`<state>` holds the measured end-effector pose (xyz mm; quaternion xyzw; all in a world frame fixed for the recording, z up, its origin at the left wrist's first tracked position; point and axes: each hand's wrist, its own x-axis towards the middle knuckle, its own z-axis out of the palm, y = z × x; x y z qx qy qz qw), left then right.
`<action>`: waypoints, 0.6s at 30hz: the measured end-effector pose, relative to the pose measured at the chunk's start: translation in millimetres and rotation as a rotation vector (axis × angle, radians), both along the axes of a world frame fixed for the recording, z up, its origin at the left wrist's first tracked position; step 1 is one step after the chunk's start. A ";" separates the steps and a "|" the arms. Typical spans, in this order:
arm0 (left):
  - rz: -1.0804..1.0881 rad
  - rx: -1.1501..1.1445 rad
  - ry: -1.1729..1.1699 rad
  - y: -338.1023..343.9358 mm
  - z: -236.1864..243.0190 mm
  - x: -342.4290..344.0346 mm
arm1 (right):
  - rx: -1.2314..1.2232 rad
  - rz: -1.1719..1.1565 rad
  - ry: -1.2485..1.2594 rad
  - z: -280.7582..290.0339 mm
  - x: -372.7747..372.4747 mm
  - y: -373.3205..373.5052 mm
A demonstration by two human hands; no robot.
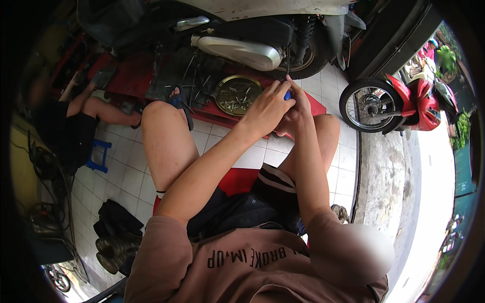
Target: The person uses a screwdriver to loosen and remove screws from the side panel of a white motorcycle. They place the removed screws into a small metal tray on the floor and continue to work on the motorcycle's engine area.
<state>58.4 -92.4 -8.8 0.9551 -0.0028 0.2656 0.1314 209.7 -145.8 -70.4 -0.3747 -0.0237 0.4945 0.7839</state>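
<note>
My left hand [268,106] and my right hand [298,106] are together above my knees. Their fingers are closed round a blue handle [287,95], apparently a tool, with what looks like a thin dark shaft rising beside the scooter's rear wheel. Part of my right hand is hidden behind the left. Just beyond my hands is the scooter [232,50], with a silver side cover and rear shock. Below that cover a round brass-coloured tray [223,82] holds several small metal parts.
A red platform [316,105] bears the scooter and loose tools. Another person [55,116] sits at left near a blue stool [101,156]. A red motorbike [422,106] stands at right by the doorway. Cables and dark items lie at lower left on the tiled floor [136,187].
</note>
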 end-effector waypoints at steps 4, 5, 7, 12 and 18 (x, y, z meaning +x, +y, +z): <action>0.011 -0.174 -0.083 1.2 -1.8 -0.5 | 0.102 -0.049 0.017 5.9 -1.8 0.9; 0.044 -0.253 -0.102 -0.9 -1.3 1.3 | 0.150 -0.077 0.040 10.2 -4.8 0.4; 0.071 -0.331 -0.146 -3.9 -3.5 5.1 | 0.261 -0.053 0.044 2.3 4.9 0.9; -0.039 -0.070 -0.244 4.5 -4.7 6.3 | 0.180 0.019 -0.016 10.4 3.9 -3.8; -0.075 -0.013 -0.182 10.2 -1.8 5.5 | 0.122 -0.003 0.007 4.0 -0.7 -1.5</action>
